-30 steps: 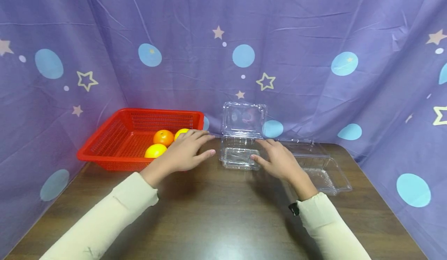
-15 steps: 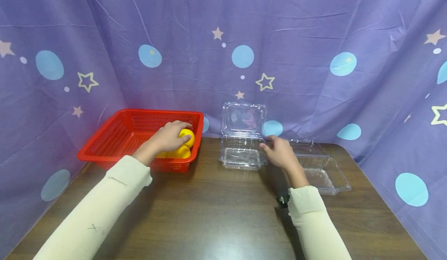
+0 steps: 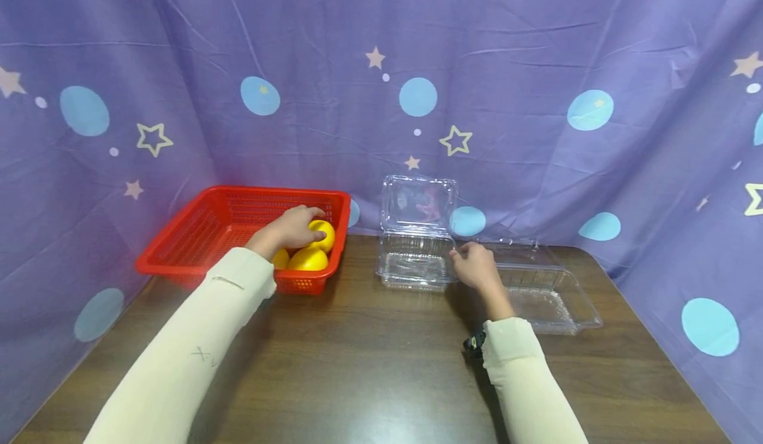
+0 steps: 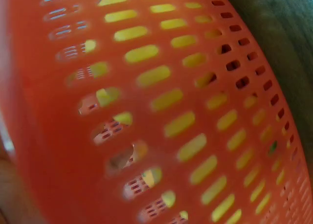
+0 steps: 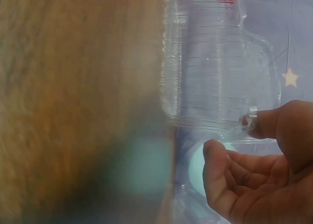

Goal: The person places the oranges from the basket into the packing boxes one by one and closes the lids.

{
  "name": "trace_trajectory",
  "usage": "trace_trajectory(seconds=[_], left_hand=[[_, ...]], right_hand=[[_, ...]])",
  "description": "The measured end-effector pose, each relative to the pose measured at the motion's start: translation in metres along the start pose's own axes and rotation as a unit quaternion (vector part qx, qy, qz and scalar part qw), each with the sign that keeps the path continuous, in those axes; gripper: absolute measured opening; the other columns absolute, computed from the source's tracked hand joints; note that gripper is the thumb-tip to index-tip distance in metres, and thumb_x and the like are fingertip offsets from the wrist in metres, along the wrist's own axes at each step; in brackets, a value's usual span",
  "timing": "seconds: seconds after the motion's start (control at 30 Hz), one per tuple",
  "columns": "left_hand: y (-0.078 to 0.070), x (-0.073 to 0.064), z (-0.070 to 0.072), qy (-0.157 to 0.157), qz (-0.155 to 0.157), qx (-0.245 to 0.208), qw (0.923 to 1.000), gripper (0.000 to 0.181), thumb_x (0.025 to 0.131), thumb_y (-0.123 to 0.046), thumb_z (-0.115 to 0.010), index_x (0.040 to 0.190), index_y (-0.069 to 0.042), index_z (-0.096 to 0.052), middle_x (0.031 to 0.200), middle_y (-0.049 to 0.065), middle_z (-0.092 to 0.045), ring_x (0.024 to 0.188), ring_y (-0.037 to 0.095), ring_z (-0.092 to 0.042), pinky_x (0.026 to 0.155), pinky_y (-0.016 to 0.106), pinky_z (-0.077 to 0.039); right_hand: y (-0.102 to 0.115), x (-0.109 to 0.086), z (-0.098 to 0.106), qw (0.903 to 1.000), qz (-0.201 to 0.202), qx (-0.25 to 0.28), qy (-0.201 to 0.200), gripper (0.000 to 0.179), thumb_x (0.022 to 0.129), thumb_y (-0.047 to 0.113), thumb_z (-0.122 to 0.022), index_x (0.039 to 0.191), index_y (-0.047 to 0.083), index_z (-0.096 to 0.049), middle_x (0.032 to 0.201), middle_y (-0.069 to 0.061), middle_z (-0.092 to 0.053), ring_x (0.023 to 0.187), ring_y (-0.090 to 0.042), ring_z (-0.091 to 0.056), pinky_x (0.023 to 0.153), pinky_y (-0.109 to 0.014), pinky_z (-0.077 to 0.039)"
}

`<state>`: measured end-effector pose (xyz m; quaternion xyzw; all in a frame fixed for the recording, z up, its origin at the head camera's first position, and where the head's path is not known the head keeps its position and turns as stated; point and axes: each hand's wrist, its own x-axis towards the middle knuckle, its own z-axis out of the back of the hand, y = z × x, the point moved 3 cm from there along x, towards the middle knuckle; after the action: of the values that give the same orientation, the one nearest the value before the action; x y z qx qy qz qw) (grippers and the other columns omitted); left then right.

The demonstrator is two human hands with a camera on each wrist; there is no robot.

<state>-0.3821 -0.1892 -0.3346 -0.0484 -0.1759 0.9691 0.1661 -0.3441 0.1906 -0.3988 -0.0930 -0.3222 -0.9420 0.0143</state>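
Observation:
In the head view my left hand [image 3: 292,227] reaches into the red plastic basket [image 3: 179,252]. Its thumb and fingers close around a round yellow fruit [image 3: 322,236] near the right wall, the far side hidden. Another yellow fruit [image 3: 308,259] lies just in front, with part of a third [image 3: 280,258] by the wrist. The left wrist view shows mainly the slotted basket wall [image 4: 54,150], yellow through its slots. My right hand [image 3: 477,266] pinches the right rim of an open clear plastic clamshell container [image 3: 414,275]; in the right wrist view, the thumb is at its corner tab [image 5: 252,114].
A second clear clamshell container [image 3: 542,298], longer and also open, stands on the right behind the right forearm. Both containers and the basket sit toward the back of the brown wooden table [image 3: 369,364]. A purple patterned curtain [image 3: 507,99] hangs behind.
My left hand has moved left into the basket and taken hold of a yellow fruit. My right hand has shifted slightly right and closed on the near container's rim.

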Motion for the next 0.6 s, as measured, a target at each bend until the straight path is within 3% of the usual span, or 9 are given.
trace_trajectory(seconds=[0.2,0.37,0.47,0.6], left_hand=[[-0.004,0.007,-0.009,0.01,0.006,0.026,0.9996,0.061,0.094,-0.022,-0.068,0.147,0.0,-0.05,0.137,0.027,-0.053,0.123,0.043,-0.048,0.108,0.059,-0.039],[-0.008,0.01,-0.017,0.009,0.019,0.039,0.999,0.066,0.09,-0.022,-0.07,0.148,-0.001,-0.049,0.136,0.027,-0.051,0.118,0.046,-0.046,0.098,0.056,-0.042],[-0.009,0.011,-0.02,0.013,0.037,0.037,0.9985,0.07,0.087,-0.022,-0.071,0.15,-0.003,-0.048,0.139,0.026,-0.047,0.118,0.046,-0.042,0.095,0.056,-0.043],[-0.01,0.014,-0.024,0.017,0.047,0.047,0.9977,0.072,0.086,-0.021,-0.071,0.151,-0.005,-0.047,0.141,0.027,-0.044,0.118,0.046,-0.04,0.095,0.056,-0.042]], right_hand=[[-0.007,0.003,-0.007,0.9991,-0.03,0.03,-0.003,0.03,0.1,0.023,-0.059,0.109,-0.005,-0.068,0.108,-0.026,-0.07,0.104,-0.045,-0.065,0.092,-0.055,-0.051],[-0.011,0.004,-0.012,0.9943,-0.068,0.082,-0.008,0.022,0.099,0.021,-0.06,0.099,0.0,-0.068,0.079,-0.014,-0.068,0.07,-0.026,-0.065,0.068,-0.04,-0.052],[-0.012,0.003,-0.015,0.9857,-0.098,0.137,-0.004,0.019,0.099,0.018,-0.06,0.097,0.0,-0.066,0.068,-0.006,-0.06,0.052,-0.015,-0.056,0.054,-0.029,-0.047],[-0.013,0.002,-0.018,0.9684,-0.12,0.219,0.004,0.019,0.099,0.01,-0.054,0.102,-0.006,-0.064,0.068,-0.002,-0.052,0.047,-0.009,-0.047,0.044,-0.022,-0.041]])
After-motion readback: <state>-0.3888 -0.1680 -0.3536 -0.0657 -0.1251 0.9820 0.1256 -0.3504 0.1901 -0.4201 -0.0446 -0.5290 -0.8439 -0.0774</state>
